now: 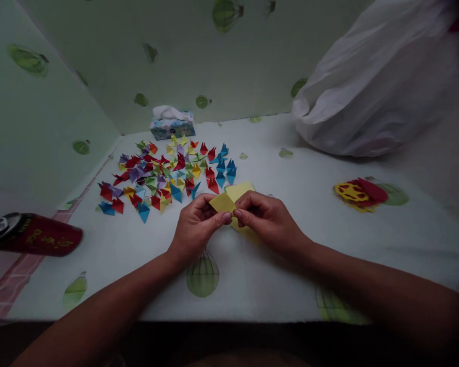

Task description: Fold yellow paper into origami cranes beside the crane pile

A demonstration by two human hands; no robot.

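Between my two hands is a small folded piece of yellow origami paper, its pointed corner toward the upper left. My left hand pinches its left side between thumb and fingers. On the right, my right hand pinches the near edge, its thumb close to the left thumb. Beneath and behind them lies more yellow paper, partly hidden by the right hand. Just beyond my left hand spread many small folded paper cranes in red, blue, purple, green, orange and yellow.
A patterned tissue box stands at the back by the wall. A dark red drink can is at the left edge. A large white plastic bag fills the back right. Red and yellow cut-out pieces lie at right on the tablecloth.
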